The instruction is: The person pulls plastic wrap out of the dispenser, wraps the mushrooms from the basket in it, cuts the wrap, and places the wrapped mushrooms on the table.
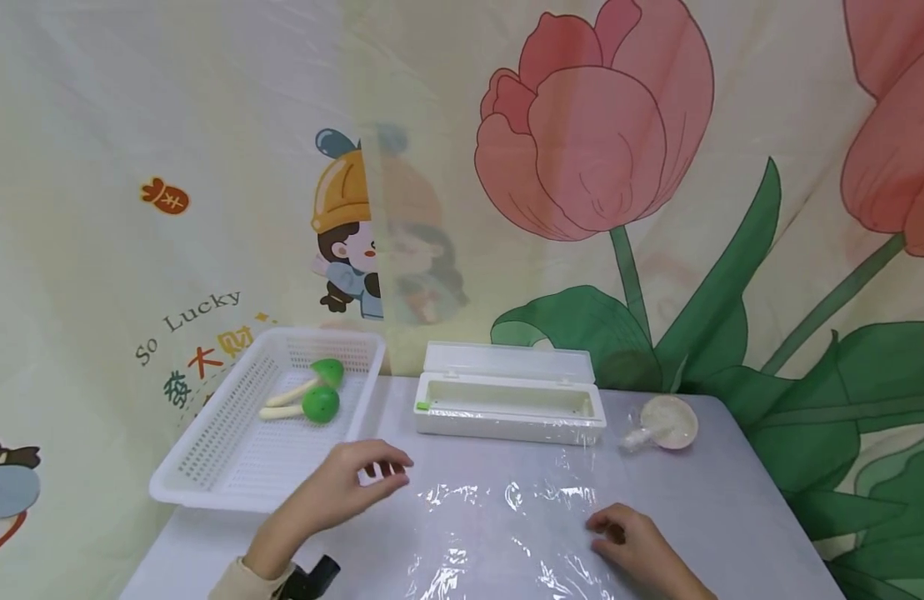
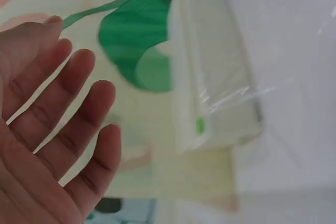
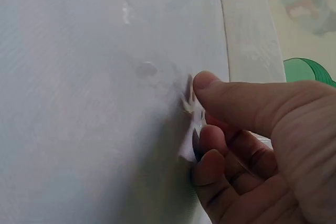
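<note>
A sheet of clear cling film (image 1: 510, 500) stretches over the table from the front of a long white dispenser box (image 1: 510, 429), whose lid (image 1: 506, 358) stands raised. My right hand (image 1: 637, 542) is at the film's right side. The right wrist view shows the film bunched where the thumb (image 3: 207, 81) and curled fingers of that hand pinch it. My left hand (image 1: 349, 487) hovers between a white basket and the box, its fingers spread and holding nothing in the left wrist view. The box (image 2: 226, 93) lies beyond those fingertips.
The white perforated basket (image 1: 214, 496) stands at the left, holding two toy vegetables with round green heads (image 1: 321, 405) and pale stalks. A round cream dish (image 1: 682, 425) with crumpled clear plastic sits at the right. A printed curtain (image 1: 432, 67) hangs behind the table.
</note>
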### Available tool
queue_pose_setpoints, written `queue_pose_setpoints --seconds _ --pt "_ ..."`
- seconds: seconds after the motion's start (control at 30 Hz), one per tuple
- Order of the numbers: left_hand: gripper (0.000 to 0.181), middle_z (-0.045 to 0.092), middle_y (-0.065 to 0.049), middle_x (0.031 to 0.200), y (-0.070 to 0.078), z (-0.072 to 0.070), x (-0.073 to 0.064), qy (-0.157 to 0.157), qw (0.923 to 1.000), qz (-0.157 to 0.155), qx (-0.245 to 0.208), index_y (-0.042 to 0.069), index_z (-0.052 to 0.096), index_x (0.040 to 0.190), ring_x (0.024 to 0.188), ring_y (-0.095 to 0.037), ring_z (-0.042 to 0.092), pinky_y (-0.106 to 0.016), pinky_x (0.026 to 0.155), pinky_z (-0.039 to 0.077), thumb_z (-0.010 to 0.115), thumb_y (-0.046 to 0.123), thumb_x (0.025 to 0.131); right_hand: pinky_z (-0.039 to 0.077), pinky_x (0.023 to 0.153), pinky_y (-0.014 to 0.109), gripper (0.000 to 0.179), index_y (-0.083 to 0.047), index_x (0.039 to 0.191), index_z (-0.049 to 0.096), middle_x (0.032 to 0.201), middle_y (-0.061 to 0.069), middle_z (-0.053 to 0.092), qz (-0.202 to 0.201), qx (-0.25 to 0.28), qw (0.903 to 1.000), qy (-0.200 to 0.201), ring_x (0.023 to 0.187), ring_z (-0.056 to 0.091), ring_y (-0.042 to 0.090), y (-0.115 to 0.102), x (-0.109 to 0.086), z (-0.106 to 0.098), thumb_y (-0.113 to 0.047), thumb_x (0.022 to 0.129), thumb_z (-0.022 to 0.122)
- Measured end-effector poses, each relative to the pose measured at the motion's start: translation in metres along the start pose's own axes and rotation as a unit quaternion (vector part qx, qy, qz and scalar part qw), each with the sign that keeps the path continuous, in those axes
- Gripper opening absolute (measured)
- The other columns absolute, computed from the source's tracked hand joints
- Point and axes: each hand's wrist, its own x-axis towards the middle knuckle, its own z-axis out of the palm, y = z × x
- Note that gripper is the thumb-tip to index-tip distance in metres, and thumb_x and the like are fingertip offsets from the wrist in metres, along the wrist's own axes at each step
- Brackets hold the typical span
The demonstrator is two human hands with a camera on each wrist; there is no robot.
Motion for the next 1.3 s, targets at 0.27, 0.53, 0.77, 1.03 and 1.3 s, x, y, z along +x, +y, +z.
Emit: queue_pose_setpoints --seconds 0.27,0.53,0.77,1.03,1.3 --pt "0.019 0.074 0.008 0.091 -0.023 -0.086 0.023 0.063 0.9931 -0.061 0.078 0.015 0.077 0.105 0.079 -0.001 0.063 -0.023 0.066 0.057 0.079 0.006 0.088 0.052 0.069 0.022 0.020 -0.015 0.096 0.076 0.091 -0.005 0.066 0.063 -0.022 0.9977 0.009 0.079 0.057 0.005 -0.003 -0.001 0.002 -0.010 0.080 0.086" --pt "0.020 0.076 -0.008 0.106 -0.080 -0.134 0.029 0.080 0.9723 -0.187 0.114 0.012 0.075 0.114 0.089 -0.005 0.066 -0.019 0.074 0.055 0.071 0.024 0.098 0.051 0.068 0.021 0.021 -0.015 0.096 0.076 0.090 -0.005 0.066 0.041 -0.020 0.9987 0.020 0.077 0.056 -0.001 0.000 -0.002 0.001 -0.010 0.078 0.086" --pt "0.031 0.074 -0.014 0.107 -0.138 -0.140 0.004 0.032 0.9513 -0.270 0.145 0.005 0.072 0.119 0.098 -0.029 0.067 -0.033 0.078 0.054 0.070 0.028 0.099 0.051 0.067 0.021 0.020 -0.016 0.097 0.077 0.090 -0.005 0.066 0.041 -0.015 0.9989 0.012 0.076 0.054 0.000 0.002 -0.002 0.002 -0.012 0.079 0.086" --pt "0.030 0.074 -0.017 0.101 -0.182 -0.133 -0.015 0.051 0.9405 -0.294 0.163 -0.001 0.071 0.115 0.092 -0.032 0.070 -0.042 0.078 0.056 0.073 0.023 0.096 0.049 0.065 0.021 0.019 -0.017 0.097 0.077 0.089 -0.006 0.065 0.046 -0.013 0.9988 0.012 0.075 0.052 0.001 0.002 0.000 0.002 -0.014 0.081 0.085" --pt "0.028 0.073 -0.018 0.098 -0.218 -0.119 -0.026 0.035 0.9336 -0.322 0.153 -0.005 0.070 0.114 0.092 -0.033 0.067 -0.041 0.076 0.055 0.072 0.015 0.095 0.046 0.064 0.022 0.019 -0.015 0.099 0.077 0.089 -0.004 0.064 0.048 0.005 0.9988 0.008 0.075 0.051 0.002 0.004 -0.002 0.000 -0.016 0.082 0.085"
